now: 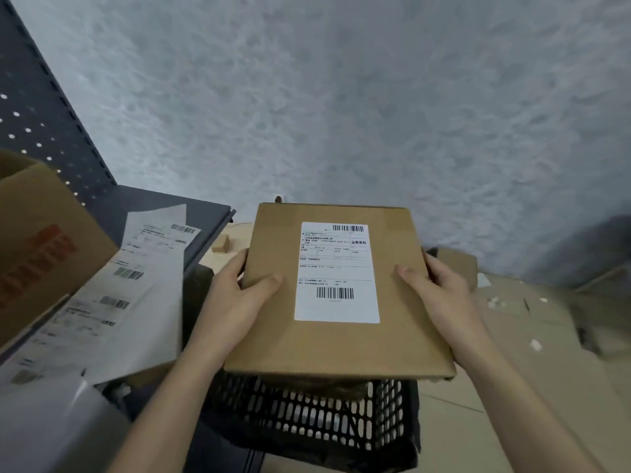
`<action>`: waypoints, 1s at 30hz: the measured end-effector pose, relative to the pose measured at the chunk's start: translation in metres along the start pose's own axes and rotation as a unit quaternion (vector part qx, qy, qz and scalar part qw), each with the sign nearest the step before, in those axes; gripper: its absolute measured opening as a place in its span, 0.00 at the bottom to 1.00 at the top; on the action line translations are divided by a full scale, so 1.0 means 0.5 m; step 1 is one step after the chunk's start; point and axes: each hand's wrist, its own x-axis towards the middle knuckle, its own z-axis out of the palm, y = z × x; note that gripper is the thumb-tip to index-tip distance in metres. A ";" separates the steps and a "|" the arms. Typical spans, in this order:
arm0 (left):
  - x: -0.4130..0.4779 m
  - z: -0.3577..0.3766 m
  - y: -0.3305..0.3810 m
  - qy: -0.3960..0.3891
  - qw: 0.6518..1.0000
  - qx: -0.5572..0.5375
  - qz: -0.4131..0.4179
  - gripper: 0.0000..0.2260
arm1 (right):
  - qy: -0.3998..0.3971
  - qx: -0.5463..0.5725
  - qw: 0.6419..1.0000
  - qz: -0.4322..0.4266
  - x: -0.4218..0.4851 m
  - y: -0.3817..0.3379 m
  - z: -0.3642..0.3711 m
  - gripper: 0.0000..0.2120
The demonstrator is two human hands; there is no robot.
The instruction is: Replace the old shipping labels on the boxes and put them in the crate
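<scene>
Grey textured wall (pixel 341 97) fills the upper view. Dark pegboard (pixel 37 131) stands at left, above a dark shelf (pixel 205 216) carrying loose printed sheets (pixel 129 295) and a large open carton (pixel 41 247) with orange print. Flattened cardboard (pixel 532 336) lies at right, strewn with white paper scraps (pixel 534 344).

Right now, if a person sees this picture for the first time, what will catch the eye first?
First the flat brown cardboard box at centre, held at its sides by the left hand and right hand, with a white shipping label on top. Beneath it stands a black plastic lattice crate. At left, white label sheets lie on a grey shelf.
</scene>
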 end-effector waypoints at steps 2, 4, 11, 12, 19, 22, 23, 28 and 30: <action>0.024 0.021 -0.021 0.003 1.000 0.011 -0.011 0.11 | 0.003 -0.013 1.000 0.013 0.024 0.030 -0.005 0.07; 0.048 0.038 -0.042 0.008 0.999 0.030 -0.022 0.12 | -0.005 -0.025 0.999 0.023 0.049 0.060 -0.010 0.07; 0.123 0.065 -0.119 0.004 0.997 0.058 -0.056 0.10 | -0.023 -0.056 0.996 0.064 0.124 0.157 0.016 0.07; 0.133 0.066 -0.129 0.002 0.996 0.061 -0.064 0.10 | -0.027 -0.061 0.995 0.072 0.132 0.166 0.023 0.08; 0.204 0.057 -0.167 -0.017 0.993 0.075 -0.092 0.17 | -0.009 -0.088 0.992 0.093 0.170 0.185 0.045 0.10; 0.214 0.058 -0.180 -0.027 0.993 0.079 -0.088 0.20 | -0.003 -0.100 0.991 0.090 0.166 0.194 0.048 0.12; 0.215 0.058 -0.182 -0.030 0.992 0.079 -0.088 0.20 | 0.000 -0.111 0.990 0.089 0.164 0.198 0.049 0.13; 0.214 0.047 -0.183 -0.045 0.991 0.100 -0.078 0.26 | 0.001 -0.120 0.988 0.095 0.154 0.199 0.053 0.16; 0.215 0.043 -0.185 -0.045 0.986 0.140 -0.076 0.33 | -0.001 -0.108 0.989 0.100 0.152 0.189 0.052 0.13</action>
